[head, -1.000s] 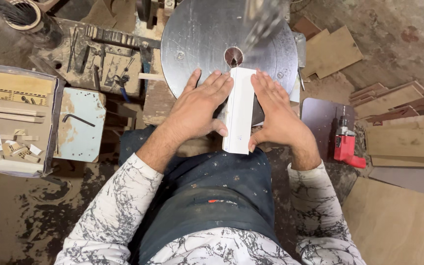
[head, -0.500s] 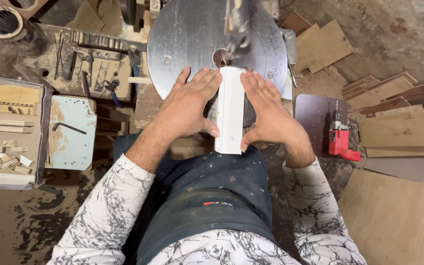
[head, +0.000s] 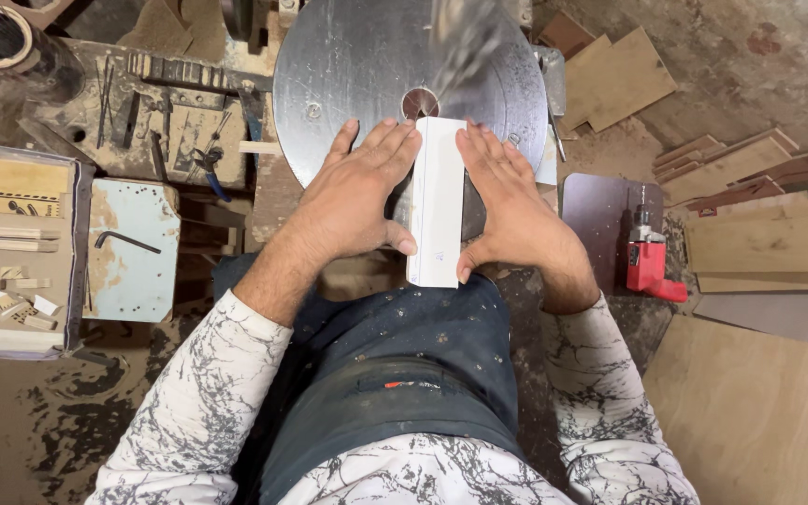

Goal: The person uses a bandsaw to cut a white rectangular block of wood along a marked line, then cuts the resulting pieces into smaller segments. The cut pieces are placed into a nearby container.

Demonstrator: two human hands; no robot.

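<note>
A narrow white board (head: pixel 436 201) lies lengthwise on a round metal saw table (head: pixel 348 75), its far end just below the table's centre hole. My left hand (head: pixel 357 196) presses flat against the board's left edge, thumb hooked near its near end. My right hand (head: pixel 507 201) presses flat against the right edge. Both hands pinch the board between them. A blurred vertical blade or guide (head: pixel 460 42) stands just beyond the board's far end.
A red power drill (head: pixel 645 262) lies on a dark panel at the right. Stacked wood boards (head: pixel 759 224) fill the far right. A cluttered tool bench (head: pixel 161 112), a pale blue plate with a hex key (head: pixel 128 245) and a box of offcuts (head: pixel 7 252) sit left.
The board and both hands have moved slightly forward toward the centre hole and blade. The grip on the board is unchanged.
</note>
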